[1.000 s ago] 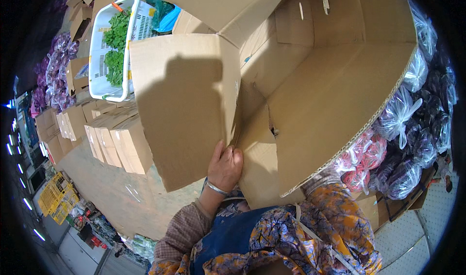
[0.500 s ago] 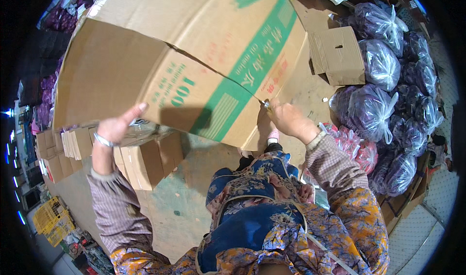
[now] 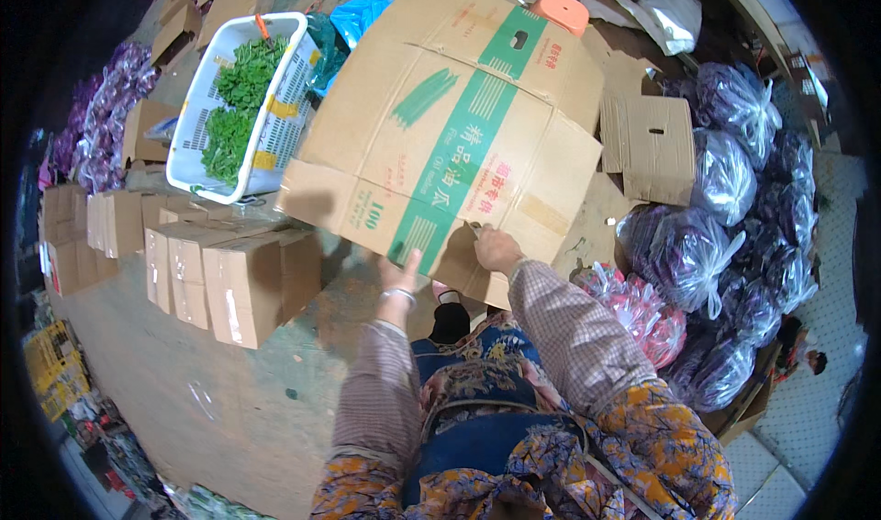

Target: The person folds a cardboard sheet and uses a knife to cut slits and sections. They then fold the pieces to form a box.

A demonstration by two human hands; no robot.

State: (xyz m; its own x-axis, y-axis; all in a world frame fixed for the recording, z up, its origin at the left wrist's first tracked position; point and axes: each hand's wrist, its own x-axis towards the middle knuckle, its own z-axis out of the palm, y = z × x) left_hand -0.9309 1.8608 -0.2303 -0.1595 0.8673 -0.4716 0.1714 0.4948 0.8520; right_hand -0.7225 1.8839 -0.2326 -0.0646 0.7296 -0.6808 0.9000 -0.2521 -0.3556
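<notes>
A large opened-out cardboard box (image 3: pixel 367 144), with a green band and red and green print, spreads in front of me. My left hand (image 3: pixel 401 277) grips its near edge at the green band, thumb on top and the other fingers hidden beneath. To the right, my right hand (image 3: pixel 496 247) is closed over the near flap. A small metal tip (image 3: pixel 476 231) pokes out of that fist against the cardboard; the rest of the tool is covered by the fingers, so its kind is unclear.
A white basket (image 3: pixel 190 121) of leafy greens stands at the far left, cardboard boxes (image 3: pixel 239 286) nearer. Beyond the sheet is an orange stool (image 3: pixel 562 11). On the right lie clear bags of purple produce (image 3: pixel 684 254), a red-filled bag (image 3: pixel 633 309) and a small carton (image 3: pixel 647 148).
The cardboard has come down from its raised, tilted position and lies flatter, farther from me. My left hand has moved right along its edge, closer to my right hand, which has shifted slightly left.
</notes>
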